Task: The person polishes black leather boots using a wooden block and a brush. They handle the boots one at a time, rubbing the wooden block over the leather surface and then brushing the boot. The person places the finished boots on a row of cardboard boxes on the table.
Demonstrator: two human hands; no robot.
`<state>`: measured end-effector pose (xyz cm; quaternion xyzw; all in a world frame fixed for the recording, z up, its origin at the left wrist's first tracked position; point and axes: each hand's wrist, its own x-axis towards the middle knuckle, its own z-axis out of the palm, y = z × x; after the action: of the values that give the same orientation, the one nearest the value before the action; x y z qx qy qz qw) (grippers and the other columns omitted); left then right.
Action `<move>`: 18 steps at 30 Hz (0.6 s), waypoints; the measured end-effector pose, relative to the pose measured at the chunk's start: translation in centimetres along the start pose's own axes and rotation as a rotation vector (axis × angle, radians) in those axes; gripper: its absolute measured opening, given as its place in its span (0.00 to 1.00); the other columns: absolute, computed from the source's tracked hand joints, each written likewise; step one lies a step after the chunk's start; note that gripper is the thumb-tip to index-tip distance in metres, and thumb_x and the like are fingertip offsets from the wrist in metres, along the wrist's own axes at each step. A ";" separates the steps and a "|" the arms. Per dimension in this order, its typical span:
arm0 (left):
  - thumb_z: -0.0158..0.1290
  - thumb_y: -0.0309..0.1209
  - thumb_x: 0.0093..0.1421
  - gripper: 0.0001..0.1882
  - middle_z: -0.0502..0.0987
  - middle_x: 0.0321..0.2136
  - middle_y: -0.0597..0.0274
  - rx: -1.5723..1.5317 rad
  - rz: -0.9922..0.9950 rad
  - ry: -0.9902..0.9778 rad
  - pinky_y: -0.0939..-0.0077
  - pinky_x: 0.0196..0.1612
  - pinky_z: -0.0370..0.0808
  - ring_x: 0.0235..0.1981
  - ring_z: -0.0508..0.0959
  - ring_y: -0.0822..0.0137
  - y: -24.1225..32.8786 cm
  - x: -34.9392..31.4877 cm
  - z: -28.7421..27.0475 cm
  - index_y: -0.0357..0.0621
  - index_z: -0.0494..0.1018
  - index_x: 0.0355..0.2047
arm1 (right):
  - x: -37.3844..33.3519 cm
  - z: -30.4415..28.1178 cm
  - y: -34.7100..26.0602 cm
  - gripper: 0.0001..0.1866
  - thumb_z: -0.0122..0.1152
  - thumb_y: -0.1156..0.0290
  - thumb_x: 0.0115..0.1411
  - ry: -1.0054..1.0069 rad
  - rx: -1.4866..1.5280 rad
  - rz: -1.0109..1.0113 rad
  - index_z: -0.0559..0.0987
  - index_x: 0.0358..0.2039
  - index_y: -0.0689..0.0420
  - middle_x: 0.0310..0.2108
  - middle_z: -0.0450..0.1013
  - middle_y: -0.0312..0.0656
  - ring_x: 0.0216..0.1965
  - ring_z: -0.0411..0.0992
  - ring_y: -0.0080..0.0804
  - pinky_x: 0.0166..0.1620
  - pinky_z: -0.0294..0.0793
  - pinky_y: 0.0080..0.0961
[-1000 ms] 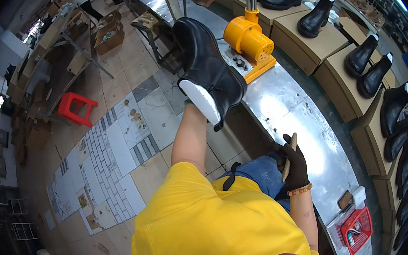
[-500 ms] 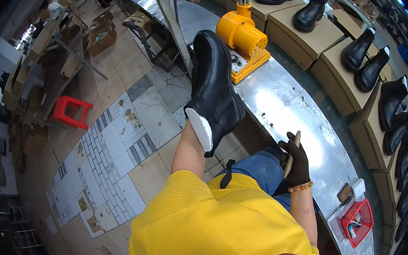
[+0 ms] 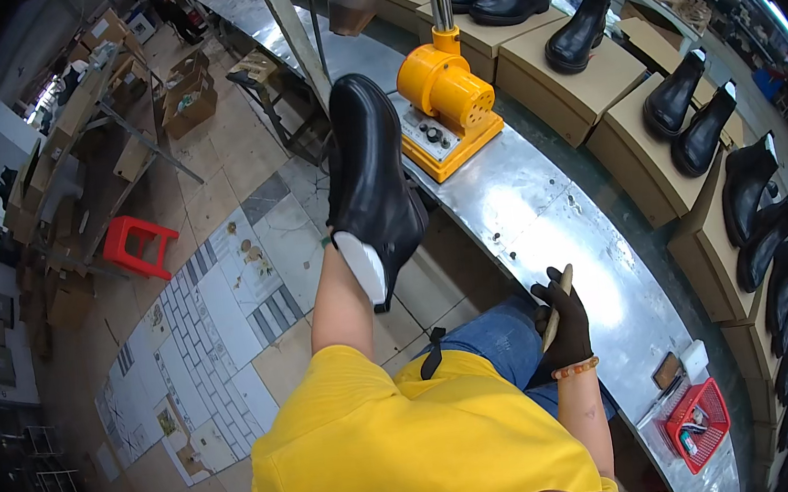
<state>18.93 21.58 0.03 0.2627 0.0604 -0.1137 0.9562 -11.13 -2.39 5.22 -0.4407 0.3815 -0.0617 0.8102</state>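
Up top, L hand (image 3: pixel 356 250) inside black boot (image 3: pixel 369 176), red basket (image 3: pixel 695 414) w/ small bits.

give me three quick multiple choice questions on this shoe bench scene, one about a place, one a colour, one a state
1. Where does the yellow machine stand?
A. on the metal bench
B. on the floor tiles
C. on the red stool

2. What colour is the small basket at the near end of the bench?
A. blue
B. red
C. green

3. How is the black boot carried by the left hand?
A. lying flat on the bench
B. raised in the air, with the hand pushed inside it
C. hanging by a lace

Answers:
1. A, its base sits on the shiny bench top.
2. B, the mesh basket is plainly red.
3. B, the forearm ends inside the boot's opening, held above the floor, while the gloved right hand grips a thin wooden stick.
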 end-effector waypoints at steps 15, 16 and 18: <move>0.45 0.50 0.62 0.24 0.75 0.42 0.57 -0.241 -1.150 -0.588 0.74 0.44 0.74 0.39 0.75 0.71 -20.0 -11.9 2.7 0.48 0.67 0.51 | -1.5 -0.4 -3.0 0.26 0.54 0.63 0.57 -0.031 -0.262 -0.395 0.65 0.53 0.64 0.31 0.73 0.39 0.14 0.64 0.20 0.16 0.62 0.17; 0.46 0.50 0.62 0.24 0.75 0.42 0.57 -0.124 -1.170 -0.520 0.74 0.43 0.74 0.39 0.75 0.72 -20.2 -12.2 3.9 0.48 0.67 0.51 | -1.2 -1.3 -2.7 0.20 0.55 0.63 0.57 0.062 -0.317 -0.417 0.69 0.45 0.63 0.24 0.70 0.37 0.14 0.65 0.21 0.16 0.62 0.17; 0.49 0.52 0.59 0.25 0.76 0.40 0.59 0.198 -1.188 -0.368 0.76 0.40 0.76 0.36 0.76 0.72 -19.3 -14.9 7.1 0.49 0.68 0.50 | -0.3 -4.1 -1.7 0.16 0.57 0.61 0.56 0.114 -0.284 -0.417 0.70 0.36 0.60 0.17 0.66 0.36 0.13 0.65 0.23 0.16 0.62 0.17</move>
<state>0.05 4.54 -0.78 0.2476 0.0199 -0.6739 0.6958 -13.73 -6.07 5.39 -0.6149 0.3322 -0.1979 0.6873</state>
